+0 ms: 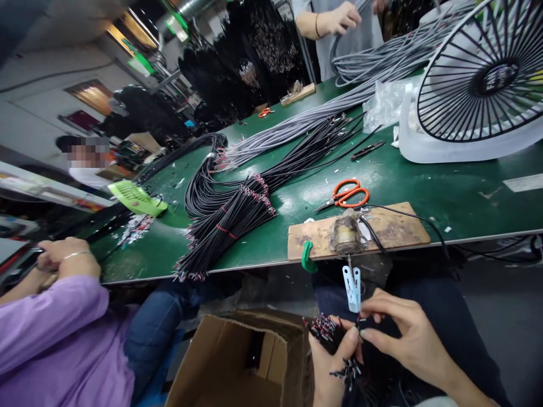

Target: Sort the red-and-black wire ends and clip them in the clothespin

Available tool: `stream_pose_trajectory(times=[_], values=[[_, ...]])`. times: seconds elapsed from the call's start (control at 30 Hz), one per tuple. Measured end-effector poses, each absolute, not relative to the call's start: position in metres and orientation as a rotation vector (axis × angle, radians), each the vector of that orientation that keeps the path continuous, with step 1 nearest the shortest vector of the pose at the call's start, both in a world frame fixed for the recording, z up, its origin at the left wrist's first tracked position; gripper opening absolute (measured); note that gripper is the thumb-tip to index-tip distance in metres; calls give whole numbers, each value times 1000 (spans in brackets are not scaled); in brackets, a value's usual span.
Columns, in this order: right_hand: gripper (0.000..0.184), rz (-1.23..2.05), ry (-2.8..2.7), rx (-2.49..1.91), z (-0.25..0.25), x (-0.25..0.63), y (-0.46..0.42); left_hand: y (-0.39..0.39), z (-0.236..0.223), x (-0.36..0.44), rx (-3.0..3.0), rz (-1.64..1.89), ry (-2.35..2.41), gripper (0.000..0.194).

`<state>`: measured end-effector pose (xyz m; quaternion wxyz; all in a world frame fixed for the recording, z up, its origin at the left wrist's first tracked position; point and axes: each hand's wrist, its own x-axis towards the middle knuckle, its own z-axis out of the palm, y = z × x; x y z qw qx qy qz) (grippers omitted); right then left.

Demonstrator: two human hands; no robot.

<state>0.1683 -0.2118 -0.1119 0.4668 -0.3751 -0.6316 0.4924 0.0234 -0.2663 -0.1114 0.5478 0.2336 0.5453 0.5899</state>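
The left hand (pixel 333 362) is wrapped around a bundle of black wires (pixel 326 328), below the near edge of the bench (pixel 479 212), its thumb pressed toward the right hand. Red and white tips stick up from the bundle. Just beside that thumb, the right hand (pixel 401 328) pinches a thin wire end (pixel 360 321) between thumb and fingers. Directly above hangs a light-blue clip (pixel 352 285), below a small motor (pixel 348 234); whether the fingertips touch the clip, I cannot tell. To the left of the hands, an open cardboard box (pixel 237 367) stands below the bench, near a co-worker in a purple sleeve (pixel 55 322).

The motor sits on a wooden board (pixel 403 223) along the bench's near edge, with a green hook (pixel 307 257) at that edge. Just behind lie orange-handled scissors (pixel 351 193). To their left, tied black cables (pixel 231 217) reach the near edge. Farther back are dark nippers (pixel 367 150), a white fan (pixel 479 79) toward the right end, and a clear plastic bag (pixel 384 104). Grey cables (pixel 297 121) run toward the bench's far edge, where another person's hand (pixel 344 18) is raised above them.
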Motion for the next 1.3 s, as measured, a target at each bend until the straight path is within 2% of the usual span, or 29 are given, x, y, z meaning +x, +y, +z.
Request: stream_pose_trajectory(times=[0.03,0.1,0.27,0.4,0.5,0.53,0.6,0.7,0.77,0.97,1.07,1.3], values=[[4,1236,-1560,-886,-110,167,-212,-266,-110,21,577,1366,1282,38],[16,1303,-1529,-862,-108,165,-212,-266,-107,17,611,1295,1259,36],[26,1710,-1336,-813,-107,165,-206,-263,-106,9,604,1316,1121,27],[17,1487,-1443,-871,-104,166,-205,-260,-103,6,702,1415,1169,24],[6,1326,-1527,-771,-104,163,-207,-260,-101,3,711,1291,1197,30],[8,1308,-1515,-755,-106,161,-208,-260,-101,3,695,1245,1198,32],[19,1402,-1434,-735,-111,158,-211,-261,-101,5,649,1213,1165,33],[31,1843,-1183,-650,-120,153,-214,-260,-103,11,612,1335,1065,27],[33,1980,-1070,-668,-122,152,-210,-259,-102,14,659,1428,1059,22],[44,1591,-1199,-988,-98,151,-173,-253,-89,5,993,1476,1248,13],[47,1702,-1096,-947,-91,143,-162,-249,-81,2,1081,1455,1295,9],[52,1914,-908,-782,-90,130,-166,-240,-85,14,1038,1589,1420,14]])
